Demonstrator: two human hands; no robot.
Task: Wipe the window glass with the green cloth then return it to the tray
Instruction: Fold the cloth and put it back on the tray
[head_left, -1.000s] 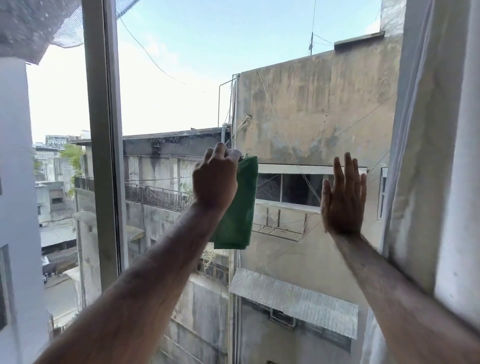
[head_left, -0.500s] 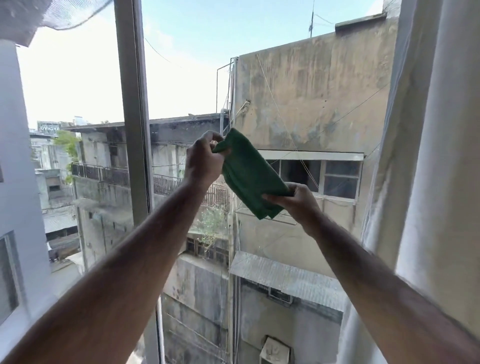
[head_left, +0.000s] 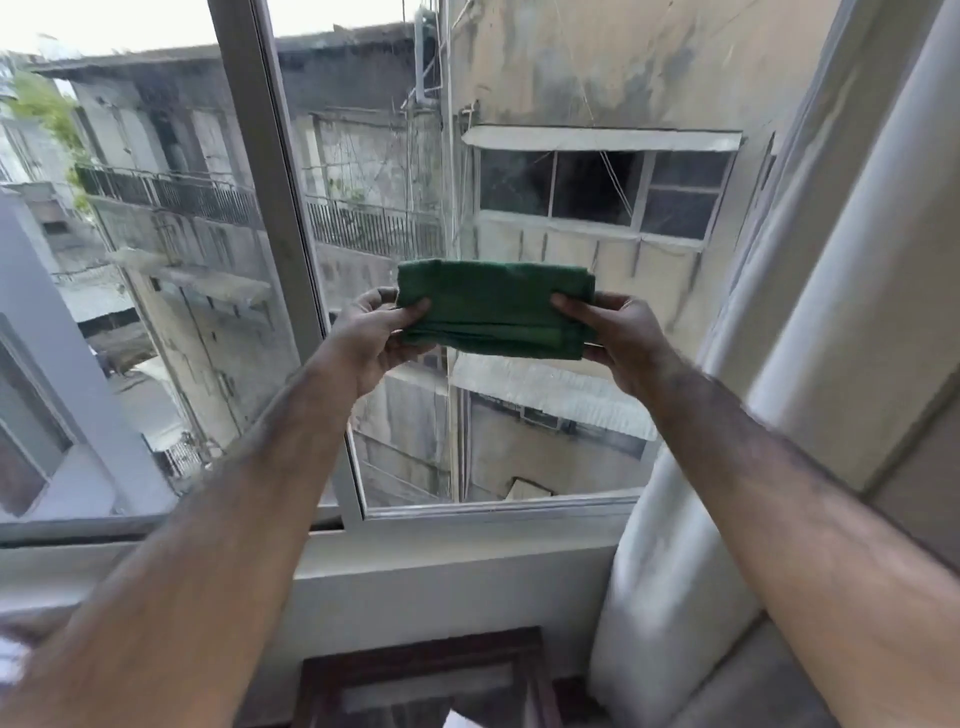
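Both hands sit in open air short of the window glass (head_left: 545, 441), with the folded green cloth (head_left: 493, 312) spanning the gap between the left hand (head_left: 376, 332) and the right hand (head_left: 618, 335), so nothing passes between them. Forward travel is blocked by the glass; leftward by the vertical frame mullion (head_left: 280, 208) just beside the left hand; rightward by the white curtain (head_left: 810, 312) hanging near the right forearm. Below the forearms there is free room down to the sill (head_left: 441, 561) and a dark wooden piece of furniture (head_left: 415, 670) at the bottom edge.
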